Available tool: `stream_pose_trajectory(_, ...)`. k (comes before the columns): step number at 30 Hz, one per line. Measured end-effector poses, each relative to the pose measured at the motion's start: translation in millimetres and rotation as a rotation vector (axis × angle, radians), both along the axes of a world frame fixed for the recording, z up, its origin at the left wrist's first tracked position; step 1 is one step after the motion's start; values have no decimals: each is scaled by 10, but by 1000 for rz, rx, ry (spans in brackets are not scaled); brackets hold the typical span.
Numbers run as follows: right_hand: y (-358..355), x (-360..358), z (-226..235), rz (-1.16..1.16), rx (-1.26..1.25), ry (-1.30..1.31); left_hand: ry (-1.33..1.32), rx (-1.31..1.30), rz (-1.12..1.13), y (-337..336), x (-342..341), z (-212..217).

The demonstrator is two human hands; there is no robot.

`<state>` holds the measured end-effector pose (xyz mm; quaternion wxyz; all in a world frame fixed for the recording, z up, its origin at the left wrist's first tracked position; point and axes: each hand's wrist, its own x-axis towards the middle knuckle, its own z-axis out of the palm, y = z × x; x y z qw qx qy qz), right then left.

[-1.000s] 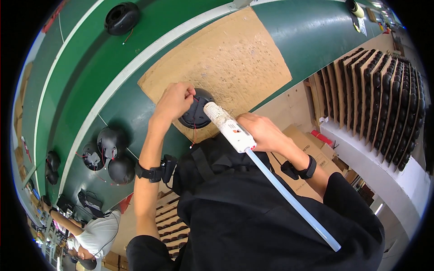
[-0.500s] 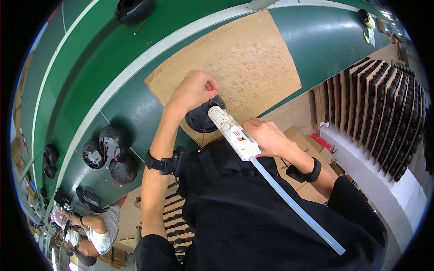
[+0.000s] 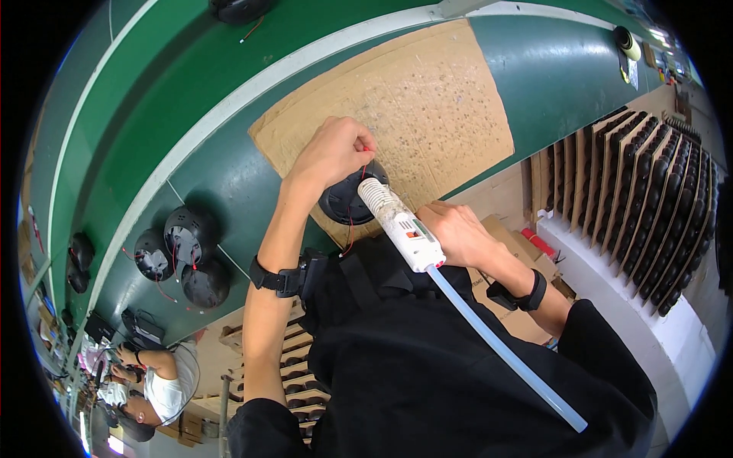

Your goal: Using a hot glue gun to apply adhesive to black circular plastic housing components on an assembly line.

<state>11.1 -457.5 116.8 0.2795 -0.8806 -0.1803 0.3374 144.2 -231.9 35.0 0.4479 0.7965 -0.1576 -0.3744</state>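
A round black plastic shell (image 3: 341, 201) rests on a cardboard sheet in front of me, with thin red wires on it. Above its far edge my left hand (image 3: 336, 152) is closed, pinching a red wire (image 3: 366, 158) between thumb and fingertips. My right hand (image 3: 456, 233) is wrapped round a white glue gun (image 3: 402, 228); the gun's body hides part of the grip. Its ribbed front end lies over the shell, and the nozzle tip is hard to make out. From the gun's rear a long translucent glue stick (image 3: 508, 350) trails across my dark clothing.
The cardboard sheet (image 3: 435, 91) lies on a green bench (image 3: 550, 57). Several black shells with red wires (image 3: 191, 235) sit to the left. Beyond a pale rail runs a green belt (image 3: 191, 84). Racks of black parts (image 3: 634, 206) stand right; a co-worker (image 3: 164, 378) is at lower left.
The whole view has shifted slightly. My left hand still pinches the red wire and the glue gun stays over the shell, with little movement of either.
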Motion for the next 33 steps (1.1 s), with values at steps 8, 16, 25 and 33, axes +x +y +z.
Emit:
stream_pose_trajectory(8,-5,-26,16,11,3,-23,-4,0,35,233,-82,132)
stream_pose_trajectory(16,-73,-52,20,11,-41,-17,-98,117,79,632,-490,70)
stream_pose_trajectory(25,-35,30,28,37,15,-26,-434,15,8,601,-1167,101)
stream_pose_trajectory(33,8,47,55,70,-29,-13,-515,-15,51,589,-1236,86)
